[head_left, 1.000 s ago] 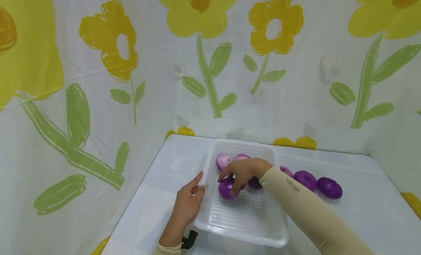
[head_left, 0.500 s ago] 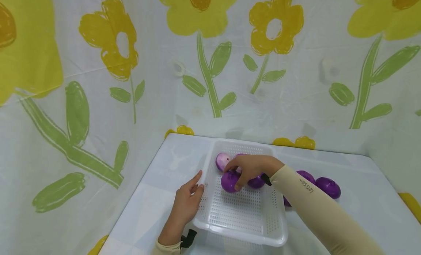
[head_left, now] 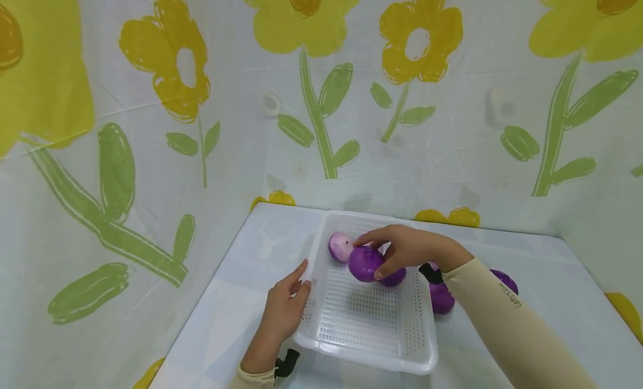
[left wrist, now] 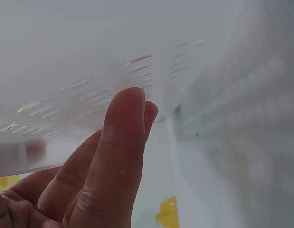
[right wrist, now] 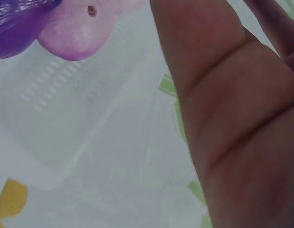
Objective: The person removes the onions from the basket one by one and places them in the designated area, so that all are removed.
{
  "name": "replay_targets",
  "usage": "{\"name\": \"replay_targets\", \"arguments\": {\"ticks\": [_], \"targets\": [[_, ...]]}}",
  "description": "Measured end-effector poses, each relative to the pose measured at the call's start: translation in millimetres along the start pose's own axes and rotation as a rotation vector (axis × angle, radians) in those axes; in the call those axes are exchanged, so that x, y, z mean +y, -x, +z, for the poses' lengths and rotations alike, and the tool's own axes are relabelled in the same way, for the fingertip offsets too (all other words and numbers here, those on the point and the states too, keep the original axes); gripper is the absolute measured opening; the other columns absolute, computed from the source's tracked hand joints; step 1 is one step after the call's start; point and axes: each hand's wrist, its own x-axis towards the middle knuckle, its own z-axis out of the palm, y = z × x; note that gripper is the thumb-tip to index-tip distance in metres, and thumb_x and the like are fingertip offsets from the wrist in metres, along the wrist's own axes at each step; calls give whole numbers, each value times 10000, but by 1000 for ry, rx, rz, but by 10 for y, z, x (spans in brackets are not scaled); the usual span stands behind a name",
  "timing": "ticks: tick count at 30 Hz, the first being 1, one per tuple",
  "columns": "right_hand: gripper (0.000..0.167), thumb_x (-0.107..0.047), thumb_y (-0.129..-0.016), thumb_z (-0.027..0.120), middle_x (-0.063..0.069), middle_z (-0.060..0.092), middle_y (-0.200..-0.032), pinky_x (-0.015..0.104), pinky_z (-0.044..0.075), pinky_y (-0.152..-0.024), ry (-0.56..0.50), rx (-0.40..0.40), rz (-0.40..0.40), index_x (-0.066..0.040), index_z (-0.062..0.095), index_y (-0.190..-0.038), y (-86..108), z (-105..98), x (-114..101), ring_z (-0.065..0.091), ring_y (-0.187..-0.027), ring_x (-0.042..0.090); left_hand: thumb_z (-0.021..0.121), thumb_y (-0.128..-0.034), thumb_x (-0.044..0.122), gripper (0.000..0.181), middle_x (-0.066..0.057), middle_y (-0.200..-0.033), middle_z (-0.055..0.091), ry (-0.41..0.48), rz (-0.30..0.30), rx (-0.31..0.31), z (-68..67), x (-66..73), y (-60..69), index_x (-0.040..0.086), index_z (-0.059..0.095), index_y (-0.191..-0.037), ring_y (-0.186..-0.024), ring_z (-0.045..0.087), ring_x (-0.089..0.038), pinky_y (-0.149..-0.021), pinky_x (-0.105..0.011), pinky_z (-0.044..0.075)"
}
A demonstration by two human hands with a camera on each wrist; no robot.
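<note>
My right hand pinches a dark purple onion between thumb and fingers, over the white basket. Beneath and around it inside the basket are a paler pinkish onion, another purple onion, and one mostly hidden behind my fingers. The right wrist view has the held onion at the upper left, beside a pale onion. My left hand touches the basket's left side with mostly straight fingers. Its fingertips meet the slotted outer wall in the left wrist view.
On the white table, right of the basket, lie a purple onion and another partly covered by my right sleeve. A flower-printed curtain encloses the table at the back and sides.
My right hand has raised the purple onion from the basket's middle and carried it rightward. The basket and my left hand have stayed almost where they were.
</note>
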Motion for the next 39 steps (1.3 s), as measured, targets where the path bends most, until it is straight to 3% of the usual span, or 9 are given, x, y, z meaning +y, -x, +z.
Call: {"name": "replay_targets", "arguments": {"ticks": [5,12,18,20,27,33,39], "targets": [[734,-279,-845,923,143,613,-1428,366,609,-886,-64,68,-53,-296,597,-1503,223,4,95,754,-997,215,596,-1081,221,475,-170,-1513,555,-6,-5,3,6,10,0,196,554,-1553,-1311,597,-376,-907,-499,596],[726,-285,-860,911,182,602,-1431,356,611,-879,-103,146,-46,-253,584,-1508,546,44,194,749,-1032,209,607,-1075,212,479,-194,-1491,574,-17,-8,13,-1,7,3,192,560,-1551,-1293,615,-370,-900,-504,599],[726,-292,-857,910,120,639,-1395,334,612,-868,-107,192,-61,-276,582,-1505,721,145,270,750,-1019,192,607,-1076,213,479,-195,-1510,556,-18,-11,15,-3,1,0,188,559,-1551,-1300,608,-386,-916,-516,590],[722,-294,-853,912,94,648,-1390,332,612,-867,-101,233,-65,-295,585,-1497,793,189,292,748,-1023,184,606,-1076,215,479,-197,-1509,556,-17,-16,13,1,5,0,191,558,-1552,-1303,605,-385,-918,-520,589],[718,-249,-864,904,142,663,-1359,324,618,-841,-130,380,-106,-193,584,-1504,1046,368,336,744,-1035,200,606,-1078,222,481,-198,-1504,562,-21,-30,7,-2,6,9,212,553,-1557,-1309,603,-373,-915,-511,593],[748,-286,-840,922,104,674,-1355,299,615,-830,-122,507,-38,-205,590,-1505,1249,513,403,734,-1056,179,607,-1078,221,481,-206,-1492,571,-19,-26,7,-3,19,0,208,553,-1556,-1299,611,-368,-897,-504,600],[748,-230,-838,924,153,640,-1392,293,621,-785,-126,602,-32,-167,592,-1505,1456,659,510,745,-1052,186,606,-1079,223,484,-215,-1487,572,-19,-35,-1,5,27,5,196,548,-1559,-1300,610,-369,-904,-506,597]]}}
